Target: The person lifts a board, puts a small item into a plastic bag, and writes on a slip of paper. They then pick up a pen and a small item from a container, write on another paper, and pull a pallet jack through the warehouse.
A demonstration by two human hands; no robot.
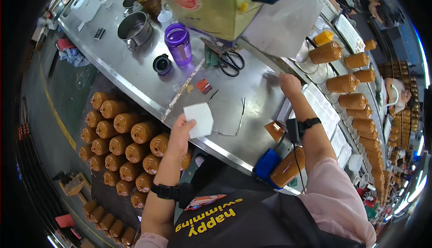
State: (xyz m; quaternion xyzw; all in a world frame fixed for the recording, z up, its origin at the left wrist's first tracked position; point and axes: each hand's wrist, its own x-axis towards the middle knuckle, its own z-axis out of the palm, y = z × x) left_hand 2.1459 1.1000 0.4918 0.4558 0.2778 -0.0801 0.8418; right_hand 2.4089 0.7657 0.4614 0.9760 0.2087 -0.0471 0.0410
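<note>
My left hand (179,136) is closed around the lower left edge of a flat white square sheet (200,120), held above the near edge of the metal table. Just right of it, a pair of eyeglasses (240,123) lies with its arms unfolded. My right hand (290,86) is a closed fist over the right side of the table, beside a stack of white sheets (317,106). A dark blurred patch shows by its fingers; what they hold, if anything, I cannot make out. Black-handled scissors (231,64) and a small red card (204,86) lie between the hands.
A purple jar (179,45), a black lid (162,64) and a steel pot (135,30) stand at the far left. A bag (211,14) fills the far middle. Brown bottles (129,151) crowd below the table; others line a conveyor (346,83) at right. Another bottle (289,169) lies nearby.
</note>
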